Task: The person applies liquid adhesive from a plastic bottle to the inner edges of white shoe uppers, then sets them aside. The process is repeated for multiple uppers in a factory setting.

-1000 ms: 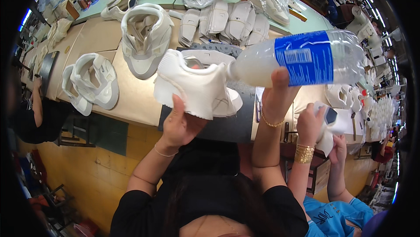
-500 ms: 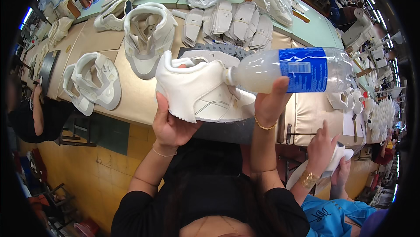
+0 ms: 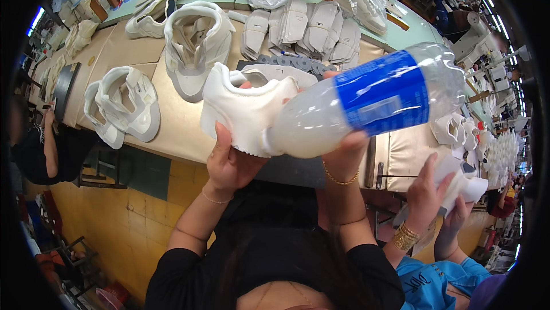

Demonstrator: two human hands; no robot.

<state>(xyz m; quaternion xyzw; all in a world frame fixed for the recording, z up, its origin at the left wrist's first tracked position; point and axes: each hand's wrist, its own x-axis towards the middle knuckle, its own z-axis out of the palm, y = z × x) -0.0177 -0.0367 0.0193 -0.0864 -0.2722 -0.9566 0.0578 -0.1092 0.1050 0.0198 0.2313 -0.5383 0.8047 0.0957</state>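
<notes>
A white shoe upper (image 3: 243, 107) is held up in front of me, its padded collar on top and its jagged lower edge hanging down. My left hand (image 3: 229, 161) grips it from below, thumb on the outside. My right hand (image 3: 346, 152) is wrapped round a clear plastic bottle (image 3: 312, 118) with a blue label and cloudy whitish contents. The bottle lies tilted, its neck down to the left and touching or nearly touching the upper's lower side. The bottle hides much of the upper's toe part.
More shoe uppers stand on the padded tan table (image 3: 166, 129) to the left, among them a large upper (image 3: 197, 52). Bundled grey-white pieces (image 3: 289, 24) lie at the back. At right a co-worker's hand (image 3: 424, 195) handles a white upper (image 3: 452, 181).
The bottle has come closer and tilted, its neck moving down and left along the upper's side toward the lower edge. At right, the co-worker's upper has been raised and turned.
</notes>
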